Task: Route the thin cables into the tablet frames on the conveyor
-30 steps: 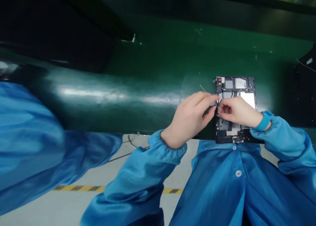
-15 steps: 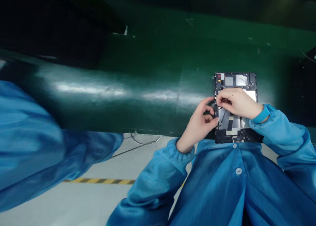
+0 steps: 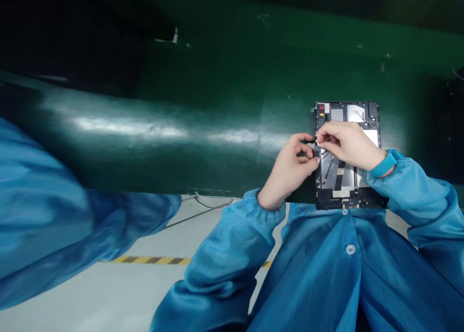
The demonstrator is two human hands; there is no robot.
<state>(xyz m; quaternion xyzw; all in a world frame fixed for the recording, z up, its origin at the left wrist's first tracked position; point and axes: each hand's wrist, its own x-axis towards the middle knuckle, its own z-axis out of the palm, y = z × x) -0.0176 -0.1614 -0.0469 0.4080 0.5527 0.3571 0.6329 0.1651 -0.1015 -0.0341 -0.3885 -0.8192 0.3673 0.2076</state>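
An opened tablet [image 3: 348, 172] lies at the table's front edge, its lower end against my blue smock. Silver plates, dark ribbon cables and a black frame show inside it. My right hand [image 3: 350, 141] reaches across the tablet, thumb and forefinger pinched at its left edge on a thin wire [image 3: 334, 136]; the wire's far end sticks up over the fingers. Beside that same edge is my left hand [image 3: 292, 165], thumb tip touching the frame, the other fingers bent and apart from the thumb. My right hand covers the tablet's middle.
The green tabletop [image 3: 232, 80] stretches far to the left and back. At the left, another person's blue sleeve [image 3: 39, 206] borders the table. A cable [image 3: 203, 215] hangs below the front edge, over a pale floor with a yellow-black stripe [image 3: 152, 260].
Both hands have shifted slightly upward in the picture, the left a little more to the left. The pinch of my right hand stays at the tablet's left edge. The view has tilted slightly.
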